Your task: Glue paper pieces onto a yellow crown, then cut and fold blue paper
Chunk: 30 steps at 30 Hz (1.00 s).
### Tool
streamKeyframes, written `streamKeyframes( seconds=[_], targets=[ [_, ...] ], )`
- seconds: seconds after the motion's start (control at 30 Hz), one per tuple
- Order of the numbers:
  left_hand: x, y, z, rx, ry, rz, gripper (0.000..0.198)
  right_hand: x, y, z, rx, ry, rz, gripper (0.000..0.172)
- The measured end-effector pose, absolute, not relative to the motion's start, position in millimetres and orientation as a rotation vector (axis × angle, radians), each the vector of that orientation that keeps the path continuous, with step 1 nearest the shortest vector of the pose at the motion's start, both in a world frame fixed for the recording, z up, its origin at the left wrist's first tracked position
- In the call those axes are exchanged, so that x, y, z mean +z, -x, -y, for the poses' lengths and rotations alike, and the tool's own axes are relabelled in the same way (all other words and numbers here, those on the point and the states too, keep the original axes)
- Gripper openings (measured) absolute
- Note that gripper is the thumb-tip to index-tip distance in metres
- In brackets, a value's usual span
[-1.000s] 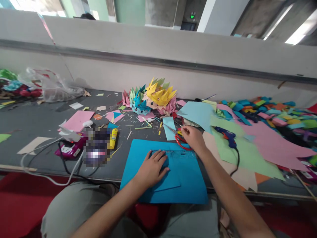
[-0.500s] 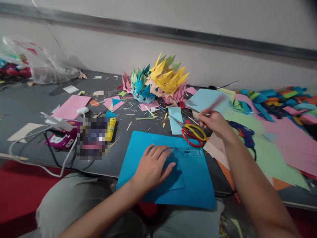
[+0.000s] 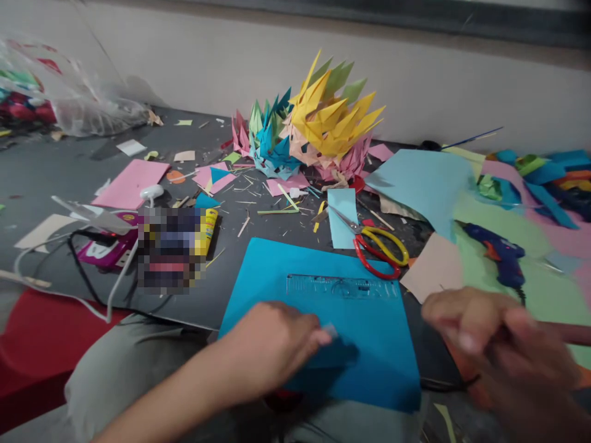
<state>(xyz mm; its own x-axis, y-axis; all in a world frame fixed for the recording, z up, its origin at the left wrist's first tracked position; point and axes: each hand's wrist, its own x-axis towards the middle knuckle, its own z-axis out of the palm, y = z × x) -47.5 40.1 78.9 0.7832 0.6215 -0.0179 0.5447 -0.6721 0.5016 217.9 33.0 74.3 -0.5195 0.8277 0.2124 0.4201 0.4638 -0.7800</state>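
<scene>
A large blue paper sheet (image 3: 369, 357) lies over the near table edge and my lap. A clear blue ruler (image 3: 341, 287) rests across its top. My left hand (image 3: 272, 351) sits on the sheet with its fingers drawn together, pinching the edge of a smaller blue paper piece (image 3: 339, 357). My right hand (image 3: 489, 338), smeared by motion, hovers at the sheet's right side. It is closed around a thin reddish stick (image 3: 572, 333) that points right. Red-and-yellow scissors (image 3: 381, 249) lie just beyond the ruler, apart from both hands.
A heap of spiky folded paper shapes (image 3: 318, 129) stands by the wall. A blue glue gun (image 3: 498, 255) lies on loose coloured sheets at the right. A yellow glue stick (image 3: 209, 229), a pink device with cables (image 3: 104, 252) and a plastic bag (image 3: 78, 98) are at the left.
My right hand left the scissors, picked up the reddish stick and swung back toward me. My left hand slid down the sheet and curled its fingers. The view tilted downward.
</scene>
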Motion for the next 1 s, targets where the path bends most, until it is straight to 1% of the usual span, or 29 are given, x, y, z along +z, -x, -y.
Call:
streamKeyframes(
  seconds=[0.03, 0.07, 0.1, 0.13, 0.17, 0.23, 0.27, 0.33, 0.37, 0.4, 0.47, 0.53, 0.6, 0.7, 0.77, 0.9, 1.0],
  targets=[
    [77, 57, -48, 0.25, -2.493, -1.033, 0.046, 71, -222, -39, 0.875, 1.037, 2.096, 0.06],
    [74, 66, -57, 0.298, -2.5, -1.238, 0.045, 66, -224, -45, 0.801, 1.047, 2.113, 0.043],
    [69, 73, -65, 0.36, -2.499, -1.463, 0.042, 60, -222, -50, 0.691, 1.073, 2.202, 0.032],
    [63, 79, -72, 0.387, -2.511, -1.619, 0.039, 54, -219, -55, 0.572, 1.048, 2.313, 0.026],
    [57, 83, -77, 0.402, -2.527, -1.715, 0.035, 48, -214, -59, 0.457, 0.995, 2.404, 0.024],
    [46, 81, -79, 0.541, -2.582, -1.829, 0.032, 36, -207, -64, 0.322, 0.926, 2.516, 0.024],
    [42, 76, -76, 0.664, -2.62, -1.813, 0.031, 32, -205, -65, 0.293, 0.918, 2.518, 0.026],
    [36, 58, -64, 0.83, -2.703, -1.59, 0.023, 28, -204, -64, 0.285, 0.948, 2.444, 0.028],
    [34, 48, -57, 0.834, -2.738, -1.399, 0.021, 28, -204, -64, 0.294, 0.987, 2.374, 0.027],
    [31, 38, -50, 0.795, -2.745, -1.252, 0.023, 29, -205, -63, 0.327, 1.042, 2.303, 0.026],
    [26, 24, -39, 0.564, -2.724, -1.097, 0.032, 32, -206, -63, 0.455, 1.118, 2.241, 0.026],
    [20, 20, -36, 0.393, -2.693, -1.043, 0.037, 33, -205, -65, 0.619, 1.106, 2.312, 0.027],
    [16, 24, -37, 0.315, -2.677, -1.014, 0.038, 30, -203, -67, 0.725, 1.005, 2.417, 0.023],
    [14, 37, -42, 0.304, -2.674, -0.962, 0.036, 22, -202, -69, 0.691, 0.949, 2.461, 0.011],
    [14, 43, -43, 0.312, -2.677, -0.953, 0.036, 18, -200, -70, 0.615, 0.945, 2.469, 0.006],
    [15, 45, -42, 0.327, -2.703, -0.977, 0.04, 17, -195, -73, 0.489, 0.954, 2.49, 0.011],
    [16, 44, -41, 0.316, -2.703, -1.015, 0.047, 17, -193, -75, 0.449, 0.956, 2.5, 0.011]
  ],
)
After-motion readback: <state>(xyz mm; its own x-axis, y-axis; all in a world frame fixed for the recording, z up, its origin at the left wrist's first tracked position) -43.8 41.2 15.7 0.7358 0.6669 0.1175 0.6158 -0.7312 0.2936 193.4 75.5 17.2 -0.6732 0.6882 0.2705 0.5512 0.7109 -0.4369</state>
